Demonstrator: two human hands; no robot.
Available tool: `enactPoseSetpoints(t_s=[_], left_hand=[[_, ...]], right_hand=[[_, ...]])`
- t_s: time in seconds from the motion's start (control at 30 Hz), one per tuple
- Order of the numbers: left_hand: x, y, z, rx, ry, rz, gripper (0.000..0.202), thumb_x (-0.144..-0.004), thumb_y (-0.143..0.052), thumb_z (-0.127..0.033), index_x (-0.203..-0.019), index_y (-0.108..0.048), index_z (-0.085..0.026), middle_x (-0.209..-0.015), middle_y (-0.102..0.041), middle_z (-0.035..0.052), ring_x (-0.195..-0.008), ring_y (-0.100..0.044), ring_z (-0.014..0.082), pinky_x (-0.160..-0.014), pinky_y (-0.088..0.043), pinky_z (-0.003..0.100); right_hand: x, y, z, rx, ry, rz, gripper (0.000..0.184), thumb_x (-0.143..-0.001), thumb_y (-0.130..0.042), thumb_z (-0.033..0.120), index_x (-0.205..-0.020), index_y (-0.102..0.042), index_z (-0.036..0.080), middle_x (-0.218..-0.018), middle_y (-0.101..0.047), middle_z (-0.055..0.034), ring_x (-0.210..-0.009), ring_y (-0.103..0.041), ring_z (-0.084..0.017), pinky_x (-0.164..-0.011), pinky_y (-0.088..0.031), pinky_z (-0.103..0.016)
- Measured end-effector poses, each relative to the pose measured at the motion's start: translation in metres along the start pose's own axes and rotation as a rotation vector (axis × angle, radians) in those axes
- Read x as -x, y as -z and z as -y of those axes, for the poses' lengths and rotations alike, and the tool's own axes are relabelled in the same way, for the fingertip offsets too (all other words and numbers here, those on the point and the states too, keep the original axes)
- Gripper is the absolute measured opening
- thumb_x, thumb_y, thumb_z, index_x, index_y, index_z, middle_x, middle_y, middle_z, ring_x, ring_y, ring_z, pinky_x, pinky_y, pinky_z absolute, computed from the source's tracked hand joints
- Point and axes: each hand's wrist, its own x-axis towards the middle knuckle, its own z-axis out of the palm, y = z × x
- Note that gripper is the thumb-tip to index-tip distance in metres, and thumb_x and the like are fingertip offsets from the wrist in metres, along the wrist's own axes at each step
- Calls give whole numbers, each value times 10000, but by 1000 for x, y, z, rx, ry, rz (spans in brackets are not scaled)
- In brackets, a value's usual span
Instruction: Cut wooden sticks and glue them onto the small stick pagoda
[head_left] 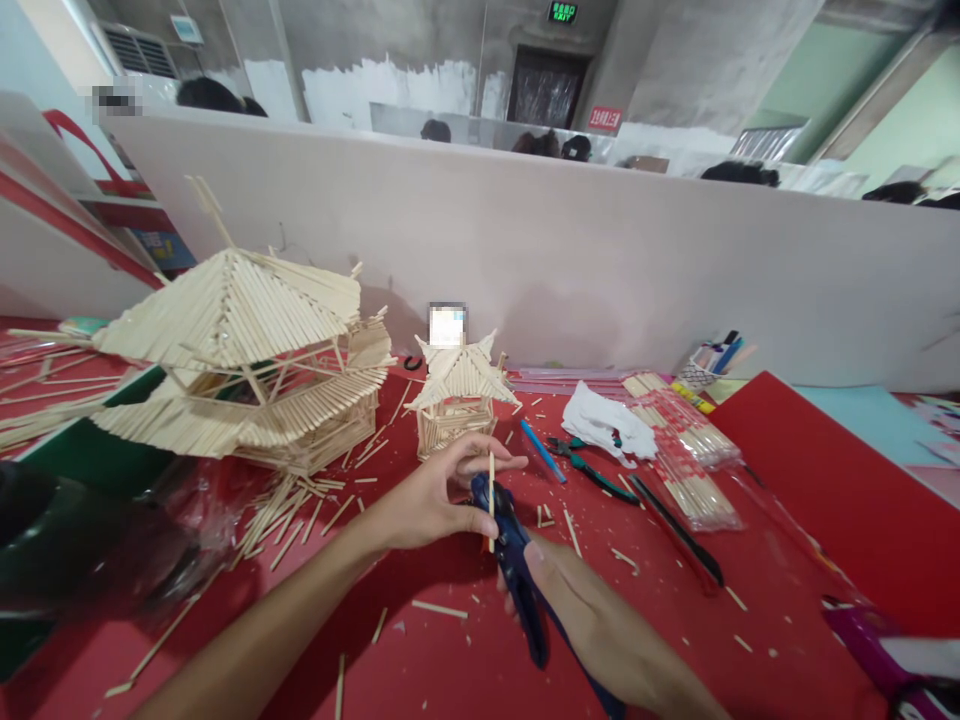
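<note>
Between the thumb and fingers of my left hand (435, 500) is a short, pale wooden stick (492, 485), held upright in this view. My right hand (589, 600) grips a pair of dark blue cutters (516, 575), whose head is right at the stick. Whether the blades touch the stick cannot be made out. Just beyond my left hand stands a small pavilion model (461, 385) of wooden sticks. A larger two-roofed stick pavilion (255, 350) stands to the left, with a pile of loose sticks (281, 510) in front of it.
Green-handled pliers (600, 475), a blue pen (543, 452), crumpled white tissue (607, 422) and a long black tool (679, 530) lie to the right. Packs of sticks (690, 470) and a pen basket (709, 358) sit farther back. Stick scraps dot the red table (420, 660). A white partition (637, 270) stands behind.
</note>
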Motion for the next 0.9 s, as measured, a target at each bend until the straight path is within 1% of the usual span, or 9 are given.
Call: enactPoseSetpoints(t_s=[0.13, 0.2, 0.33, 0.43, 0.5, 0.6, 0.7, 0.83, 0.9], left_hand=[[0, 1, 0, 12, 11, -6, 590, -708, -849, -195, -1166, -480, -237, -1356, -584, 172, -1065, -676, 246, -799, -518, 323], [0, 1, 0, 10, 6, -2, 591, -709, -849, -200, -1170, -482, -234, -1350, -588, 178, -1073, -669, 244, -808, -512, 324], [1, 1, -1, 4, 23, 0, 584, -713, -845, -211, -1170, -480, -236, -1356, -581, 172, -1010, -680, 226, -832, -508, 347], [1, 1, -1, 16, 48, -6, 591, -706, -846, -214, -1168, -480, -244, -1368, -574, 151, -980, -677, 218, -828, -507, 357], [0, 1, -1, 10, 57, -5, 596, -704, -845, -210, -1172, -477, -242, -1374, -569, 152, -965, -674, 209, -821, -503, 350], [0, 0, -3, -16, 62, -13, 598, -701, -845, -194, -1170, -475, -233, -1368, -574, 159, -941, -668, 190, -815, -493, 337], [0, -1, -5, -22, 68, -23, 583, -706, -837, -190, -1164, -478, -234, -1361, -580, 146, -922, -665, 176, -810, -492, 333], [0, -1, -4, 21, 56, -20, 586, -701, -840, -188, -1155, -472, -233, -1374, -567, 145, -961, -663, 185, -787, -502, 316], [0, 0, -2, 51, 49, -13, 586, -699, -844, -190, -1145, -467, -233, -1384, -556, 150, -962, -670, 192, -765, -508, 304]], right_hand=[[1, 1, 1, -13, -4, 18, 654, -972, -221, 674, -1025, -635, 171, -945, -702, -84, -880, -644, -218, -828, -472, -327], [1, 1, 1, -17, -13, 19, 670, -966, -213, 686, -1020, -637, 172, -951, -706, -86, -885, -648, -220, -836, -472, -331], [0, 1, 0, 4, -19, 1, 679, -955, -215, 703, -991, -639, 174, -917, -706, -82, -851, -640, -217, -812, -473, -328], [1, 2, 0, -1, -26, 16, 656, -966, -224, 684, -999, -639, 177, -934, -708, -78, -868, -637, -216, -823, -467, -322], [1, 2, 0, -6, -33, 20, 643, -974, -225, 670, -996, -639, 178, -941, -707, -78, -881, -638, -217, -836, -464, -323], [1, 0, 1, 6, -53, 1, 661, -962, -210, 690, -956, -625, 175, -909, -703, -85, -857, -642, -219, -820, -468, -330], [0, -2, 1, 10, -68, -23, 687, -941, -201, 724, -945, -613, 175, -883, -703, -90, -827, -648, -221, -787, -476, -334], [0, -4, 0, 9, -88, -60, 717, -913, -205, 762, -922, -621, 179, -847, -698, -88, -789, -647, -225, -747, -487, -336], [0, -5, -1, -14, -84, -87, 713, -903, -234, 771, -938, -640, 185, -837, -697, -86, -784, -646, -233, -740, -494, -340]])
